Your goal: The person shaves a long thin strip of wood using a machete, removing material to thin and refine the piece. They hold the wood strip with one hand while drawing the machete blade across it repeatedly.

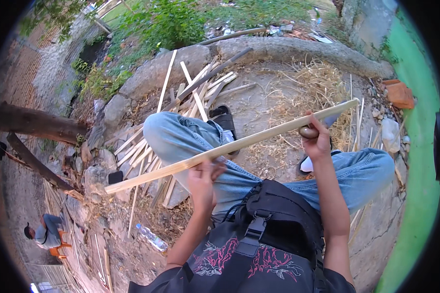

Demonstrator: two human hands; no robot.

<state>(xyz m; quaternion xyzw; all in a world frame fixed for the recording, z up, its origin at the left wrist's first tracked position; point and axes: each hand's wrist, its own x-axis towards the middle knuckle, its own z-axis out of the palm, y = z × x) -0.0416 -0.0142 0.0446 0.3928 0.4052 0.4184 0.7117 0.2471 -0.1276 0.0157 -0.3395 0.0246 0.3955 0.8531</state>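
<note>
Pale split bamboo strip [230, 148], long and slanted across both denim-clad knees [181, 139], propped there for support. Heap of cut bamboo slats [190, 93] off the left knee, spilling toward the stone kerb [259, 46], kept within reach. Right hand [315, 139] wrapped round a brown knife handle [308, 131], blade laid along the strip near its upper end, seemingly for shaving. Left hand [203, 183] under the strip's middle, fingers curled and pinching it steady. Clear plastic bottle [151, 238] on the ground, lower left.
</note>
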